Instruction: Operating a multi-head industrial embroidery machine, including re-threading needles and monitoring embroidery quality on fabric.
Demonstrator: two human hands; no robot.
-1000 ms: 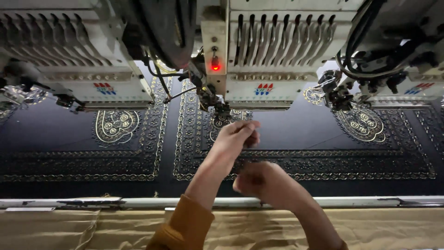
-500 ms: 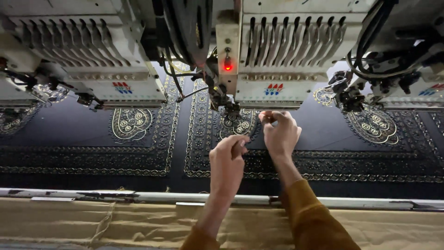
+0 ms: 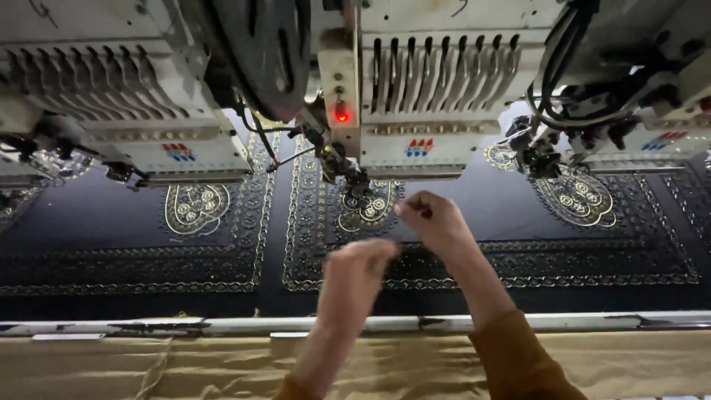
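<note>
Thread, probably, is what your right hand point(image 3: 437, 218) pinches by the needle head point(image 3: 355, 181) over the dark fabric point(image 3: 474, 200), too fine to see. Left hand point(image 3: 355, 263) looks curled shut, blurry. Flimsy stuff, so pinch near the end.

There is one view only, from a camera worn on the person's head. It looks forward and steeply down across the near edge of an embroidery machine, close enough that the sewing heads point(image 3: 415, 96) fill the whole upper third of the frame and are cut off at the top. The dark embroidered cloth point(image 3: 111, 252) spans the middle band from left to right edge. A pale rail point(image 3: 592, 321) crosses low in the frame, with tan fabric point(image 3: 111, 367) along the bottom. Both forearms enter from the bottom centre, so the left hand point(image 3: 355, 267) and right hand point(image 3: 433, 218) sit mid-frame, slightly blurred. With no second view, nothing is shared.
</note>
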